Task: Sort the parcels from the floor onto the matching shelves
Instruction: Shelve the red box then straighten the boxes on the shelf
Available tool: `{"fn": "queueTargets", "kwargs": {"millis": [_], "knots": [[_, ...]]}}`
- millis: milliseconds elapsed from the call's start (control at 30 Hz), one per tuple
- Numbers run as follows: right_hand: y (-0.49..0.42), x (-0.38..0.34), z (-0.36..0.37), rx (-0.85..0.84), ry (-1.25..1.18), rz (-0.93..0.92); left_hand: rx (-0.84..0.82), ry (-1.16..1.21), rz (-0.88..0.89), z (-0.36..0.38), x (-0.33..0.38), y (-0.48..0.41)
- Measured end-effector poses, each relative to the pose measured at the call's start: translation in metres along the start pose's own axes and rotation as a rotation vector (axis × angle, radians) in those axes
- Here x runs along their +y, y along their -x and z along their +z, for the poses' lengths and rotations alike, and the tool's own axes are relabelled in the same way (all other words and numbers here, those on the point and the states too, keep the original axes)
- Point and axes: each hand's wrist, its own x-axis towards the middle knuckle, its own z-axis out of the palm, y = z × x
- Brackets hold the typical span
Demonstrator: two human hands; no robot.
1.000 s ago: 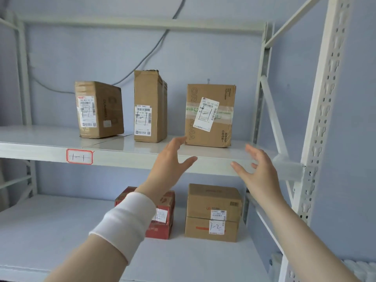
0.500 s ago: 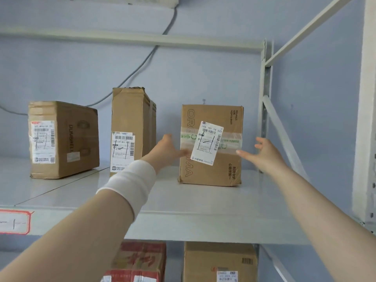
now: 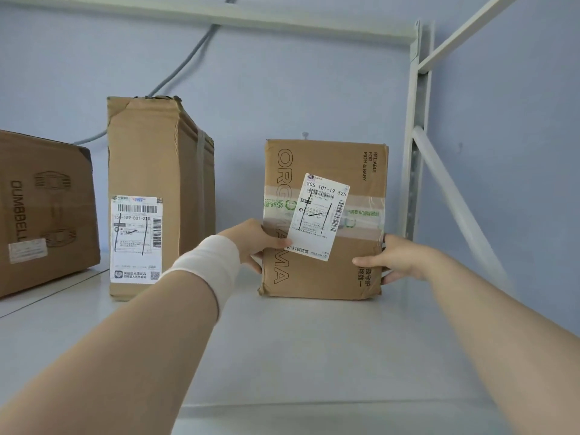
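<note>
Clamping the parcel [image 3: 317, 282] by its sides, left hand [image 3: 251, 243] and right hand [image 3: 397, 259] curl fingers [image 3: 365, 262] behind it, tips hidden.

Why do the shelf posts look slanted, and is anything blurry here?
Head view: the wide-angle lens leans the shelf post; the diagonal brace smears toward its lower end; light is soft, without harsh glare; the label on the taped parcel is sharp.

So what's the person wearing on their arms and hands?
A soft white band wraps the wrist just behind the left hand. The right hand has no band. There are no gloves on either hand and no sleeves in view.
</note>
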Motion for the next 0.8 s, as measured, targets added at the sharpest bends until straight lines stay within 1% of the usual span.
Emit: {"fn": "queueTargets", "kwargs": {"millis": [233,433,667,733,800], "knots": [[-0.029,0.013,-0.004,0.048,-0.093,-0.014,0.009,0.075,-0.005,0.009,-0.001,-0.033],[-0.041,0.02,-0.009,0.058,-0.103,-0.007,-0.002,0.113,-0.001,0.015,-0.002,-0.049],[-0.045,0.025,-0.013,0.043,-0.114,-0.01,-0.013,0.107,-0.016,0.016,-0.001,-0.051],[-0.043,0.023,-0.012,0.056,-0.107,-0.023,0.015,0.1,-0.017,0.016,0.0,-0.047],[-0.045,0.027,-0.011,0.069,-0.103,-0.009,0.025,0.038,-0.02,0.021,-0.002,-0.046]]}}
